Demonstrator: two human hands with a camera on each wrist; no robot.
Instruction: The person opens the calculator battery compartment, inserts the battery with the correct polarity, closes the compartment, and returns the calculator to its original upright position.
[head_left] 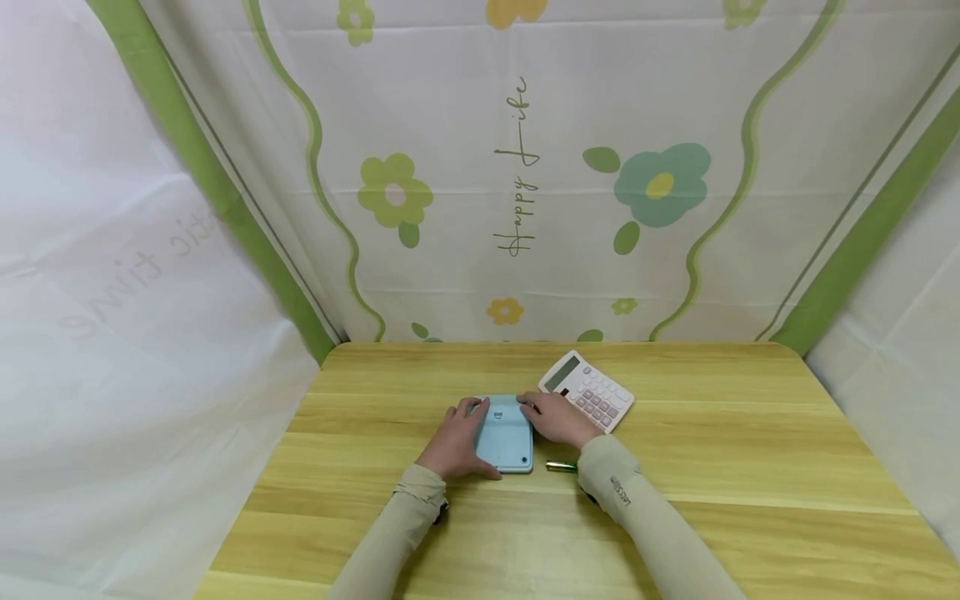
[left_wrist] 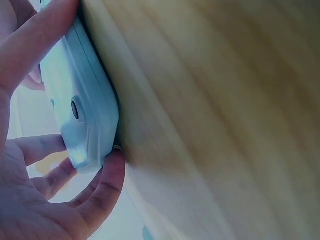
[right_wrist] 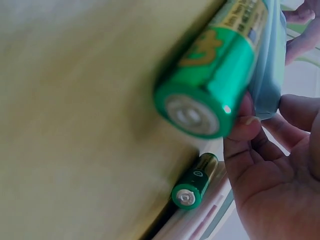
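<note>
A light blue calculator (head_left: 504, 437) lies back side up on the table, its back showing a small latch mark and a dark round spot. My left hand (head_left: 459, 442) grips its left side, thumb at the near edge and fingers at the far edge; the left wrist view shows fingertips curled around one end of the calculator (left_wrist: 82, 115). My right hand (head_left: 558, 417) pinches the far right corner between thumb and fingers. Just below the right hand lies a green and gold battery (head_left: 561, 467), looming large in the right wrist view. Another such battery (right_wrist: 195, 182) lies farther off.
A white and pink calculator (head_left: 592, 387) lies face up at an angle behind my right hand, close to the farther battery. The wooden table (head_left: 712, 517) ends at a patterned curtain (head_left: 525, 275) at the back, with white fabric on both sides.
</note>
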